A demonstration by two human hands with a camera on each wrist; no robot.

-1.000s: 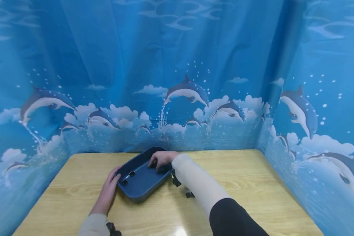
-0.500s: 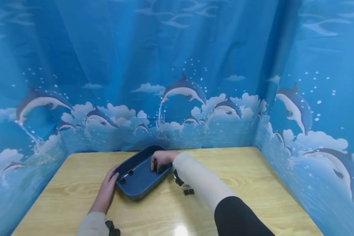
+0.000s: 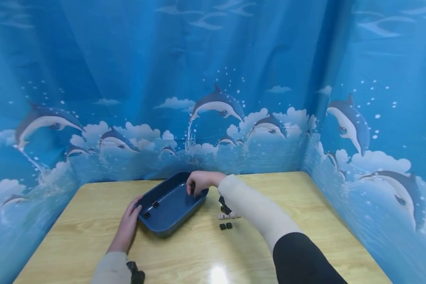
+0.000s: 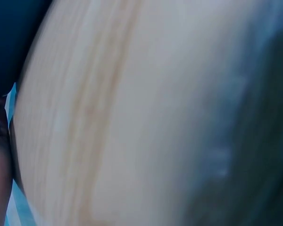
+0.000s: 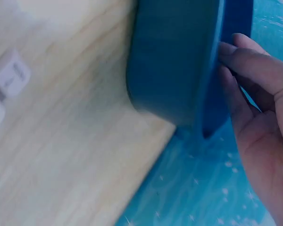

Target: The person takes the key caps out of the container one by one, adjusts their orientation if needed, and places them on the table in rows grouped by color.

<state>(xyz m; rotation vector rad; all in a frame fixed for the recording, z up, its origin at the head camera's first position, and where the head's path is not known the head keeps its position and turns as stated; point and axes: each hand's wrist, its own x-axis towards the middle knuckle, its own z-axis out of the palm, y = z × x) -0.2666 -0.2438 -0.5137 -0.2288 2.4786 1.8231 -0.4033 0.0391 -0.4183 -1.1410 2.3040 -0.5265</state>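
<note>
A dark blue tray (image 3: pixel 170 213) sits at an angle on the table. My left hand (image 3: pixel 129 215) grips its left end, thumb over the rim. Two small black keycaps (image 3: pixel 156 204) lie inside the tray near that hand. My right hand (image 3: pixel 203 181) is over the tray's far right end, fingers bent downward with tips close together. In the right wrist view, the thumb and fingertips (image 5: pixel 228 48) overlap the tray rim; I cannot tell whether they pinch something. Just right of the tray, white keycaps (image 3: pixel 221 216) form a short row, with two black keycaps (image 3: pixel 228 225) in front.
The light wood table (image 3: pixel 269 209) runs back to a blue dolphin-print curtain (image 3: pixel 213 79), which also encloses both sides. My right forearm crosses the table's right half, beside the keycap row. Camera straps (image 3: pixel 224 206) are on both wrists.
My right hand has lifted from the tray's inside toward its far right edge. The forearm's shift right uncovers the white row and both black keycaps. My left hand keeps its grip.
</note>
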